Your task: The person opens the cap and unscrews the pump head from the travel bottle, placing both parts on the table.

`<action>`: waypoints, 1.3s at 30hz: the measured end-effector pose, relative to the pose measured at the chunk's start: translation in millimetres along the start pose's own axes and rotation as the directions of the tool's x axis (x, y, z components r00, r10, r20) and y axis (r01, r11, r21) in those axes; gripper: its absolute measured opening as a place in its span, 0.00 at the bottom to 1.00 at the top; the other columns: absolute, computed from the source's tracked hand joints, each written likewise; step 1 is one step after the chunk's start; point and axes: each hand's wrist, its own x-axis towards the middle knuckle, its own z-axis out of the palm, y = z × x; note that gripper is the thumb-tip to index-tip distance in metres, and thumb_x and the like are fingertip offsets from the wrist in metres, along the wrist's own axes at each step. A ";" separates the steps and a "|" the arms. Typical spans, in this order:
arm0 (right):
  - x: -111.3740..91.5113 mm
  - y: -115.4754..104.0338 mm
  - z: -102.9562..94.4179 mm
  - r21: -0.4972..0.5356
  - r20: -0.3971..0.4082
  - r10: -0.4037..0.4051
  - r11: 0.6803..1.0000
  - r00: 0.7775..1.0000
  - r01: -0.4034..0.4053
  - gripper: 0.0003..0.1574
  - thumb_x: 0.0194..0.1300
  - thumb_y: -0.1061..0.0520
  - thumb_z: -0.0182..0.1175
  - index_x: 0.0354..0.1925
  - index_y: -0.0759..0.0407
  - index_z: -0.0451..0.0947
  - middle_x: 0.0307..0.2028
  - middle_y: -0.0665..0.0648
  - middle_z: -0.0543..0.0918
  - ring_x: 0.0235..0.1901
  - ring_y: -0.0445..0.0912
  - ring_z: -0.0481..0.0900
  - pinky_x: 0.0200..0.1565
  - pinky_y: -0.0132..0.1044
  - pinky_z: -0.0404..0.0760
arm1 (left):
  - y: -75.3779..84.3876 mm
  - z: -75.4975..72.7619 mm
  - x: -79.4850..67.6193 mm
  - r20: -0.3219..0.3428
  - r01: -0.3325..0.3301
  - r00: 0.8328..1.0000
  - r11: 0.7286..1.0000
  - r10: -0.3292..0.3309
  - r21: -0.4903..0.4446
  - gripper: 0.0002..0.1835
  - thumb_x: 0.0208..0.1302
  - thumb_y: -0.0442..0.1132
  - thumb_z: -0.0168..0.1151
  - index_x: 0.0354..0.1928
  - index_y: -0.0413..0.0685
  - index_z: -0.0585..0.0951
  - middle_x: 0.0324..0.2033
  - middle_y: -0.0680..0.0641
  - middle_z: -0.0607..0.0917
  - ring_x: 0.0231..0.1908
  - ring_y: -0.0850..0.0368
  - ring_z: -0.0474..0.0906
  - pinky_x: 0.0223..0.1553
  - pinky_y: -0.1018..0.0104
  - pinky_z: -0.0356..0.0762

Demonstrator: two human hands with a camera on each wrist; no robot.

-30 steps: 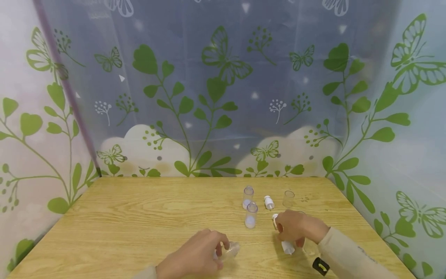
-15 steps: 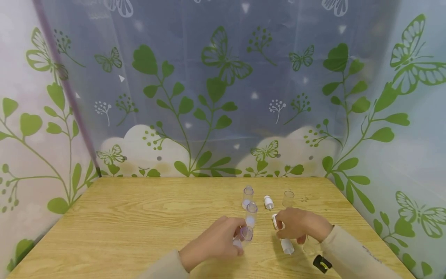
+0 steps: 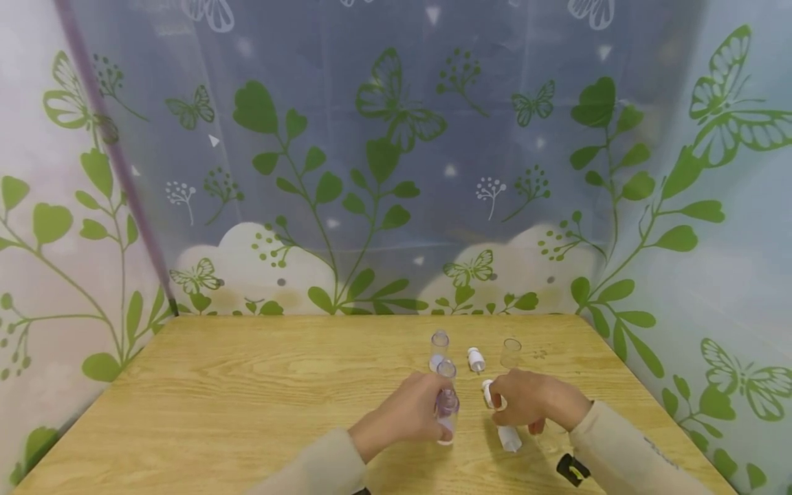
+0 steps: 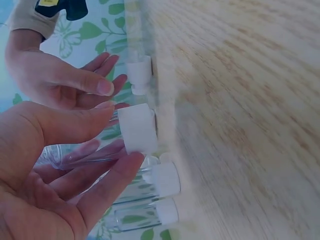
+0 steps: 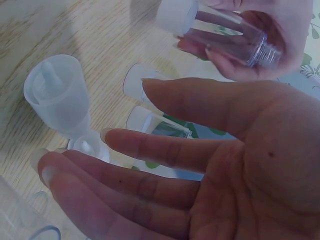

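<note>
My left hand [image 3: 402, 416] grips a clear bottle [image 3: 448, 412] with a white base and a threaded neck. The right wrist view shows this bottle's white base [image 5: 177, 16] tilted. Just behind it two similar clear bottles stand upright, a nearer one [image 3: 446, 370] and a farther one [image 3: 439, 350]. My right hand [image 3: 529, 402] hovers over the white pump tops with relaxed fingers and nothing between them. One pump top [image 3: 510, 440] lies under that hand, another [image 3: 487, 393] sits by its fingertips, and a third [image 3: 476, 359] lies farther back.
A clear open cylinder, like a cap [image 3: 511, 354], stands at the back right of the wooden table [image 3: 260, 385]. More clear plastic [image 5: 20, 215] lies near my right hand. A black device [image 3: 572, 469] is by the right sleeve. Patterned curtains [image 3: 396, 206] surround the table's far sides.
My left hand has carried the bottle right and forward, from lying tilted to nearly upright beside the standing bottles. My right hand has hardly moved.
</note>
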 end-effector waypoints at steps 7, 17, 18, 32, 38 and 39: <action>-0.3 -0.7 0.4 -0.014 0.001 0.000 1.000 1.000 0.000 0.07 0.67 0.55 0.68 0.39 0.54 0.78 0.45 0.62 0.82 0.15 0.45 0.79 0.20 0.39 0.80 | -0.2 6.4 5.7 0.015 0.017 1.000 0.999 -0.018 0.030 0.21 0.41 0.34 0.85 0.39 0.47 0.85 0.33 0.54 0.88 0.29 0.71 0.76 0.35 0.78 0.77; -0.9 -2.2 -0.1 0.002 0.001 0.006 1.000 1.000 -0.006 0.08 0.67 0.56 0.68 0.40 0.55 0.78 0.37 0.59 0.82 0.15 0.44 0.76 0.20 0.36 0.76 | -0.3 13.1 11.3 0.014 0.033 0.999 0.999 -0.033 0.027 0.21 0.40 0.33 0.85 0.39 0.47 0.85 0.31 0.56 0.86 0.29 0.70 0.76 0.34 0.78 0.77; -0.8 -2.3 -0.2 0.003 0.002 0.004 1.000 1.000 -0.004 0.08 0.67 0.56 0.68 0.40 0.55 0.78 0.37 0.59 0.82 0.15 0.44 0.76 0.20 0.36 0.76 | -0.1 13.7 12.0 0.009 0.027 1.000 0.999 -0.027 0.030 0.21 0.40 0.33 0.85 0.39 0.47 0.85 0.32 0.55 0.86 0.29 0.69 0.76 0.34 0.78 0.77; -0.6 -1.1 -1.6 -0.010 -0.001 0.010 1.000 1.000 -0.010 0.08 0.67 0.55 0.68 0.39 0.55 0.78 0.41 0.62 0.83 0.16 0.46 0.79 0.20 0.37 0.78 | 5.4 22.8 14.3 0.003 0.017 1.000 1.000 -0.017 0.014 0.21 0.40 0.34 0.85 0.38 0.44 0.85 0.30 0.53 0.85 0.28 0.69 0.74 0.32 0.79 0.75; -0.3 -0.9 -2.2 -0.002 0.008 0.023 1.000 1.000 -0.023 0.08 0.68 0.55 0.67 0.40 0.54 0.78 0.40 0.61 0.82 0.17 0.46 0.79 0.21 0.38 0.78 | 7.1 26.8 16.2 0.002 0.027 1.000 0.999 -0.027 0.025 0.22 0.39 0.34 0.85 0.39 0.44 0.84 0.32 0.53 0.85 0.29 0.68 0.75 0.33 0.79 0.76; -0.2 -0.9 -2.5 -0.001 0.008 0.023 1.000 1.000 -0.023 0.07 0.68 0.55 0.67 0.40 0.54 0.78 0.40 0.61 0.83 0.17 0.46 0.79 0.21 0.38 0.78 | 7.1 27.5 16.6 0.000 0.025 1.000 0.999 -0.025 0.028 0.22 0.39 0.34 0.85 0.39 0.44 0.84 0.32 0.53 0.86 0.28 0.69 0.76 0.33 0.80 0.76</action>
